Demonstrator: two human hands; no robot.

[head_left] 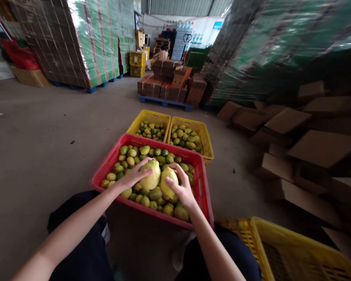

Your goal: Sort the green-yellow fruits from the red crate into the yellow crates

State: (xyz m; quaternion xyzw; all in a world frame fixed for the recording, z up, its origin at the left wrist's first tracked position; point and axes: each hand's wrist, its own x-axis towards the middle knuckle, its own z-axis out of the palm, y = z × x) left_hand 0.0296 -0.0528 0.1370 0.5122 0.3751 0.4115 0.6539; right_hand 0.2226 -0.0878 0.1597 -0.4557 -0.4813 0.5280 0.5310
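My left hand [140, 175] is wrapped round a large yellow-green lemon [152, 175], holding it by its left side. My right hand [181, 185] grips another pale yellow lemon [167, 183] from the right. The two lemons are side by side with a narrow gap, just above the fruit in a red plastic crate [203, 187]. Many smaller green and yellow lemons [144, 201] fill this crate, which stands between my knees. My fingertips on the far sides of both lemons are partly hidden.
Two yellow crates [148, 113] of similar fruit adjoin the red crate's far side. Another yellow crate [253, 238] stands by my right knee. Cardboard boxes [318, 150] lie piled at right. Beyond are a blue pallet [165, 102] with cartons, wrapped stacks [102, 43] and a person [163, 53].
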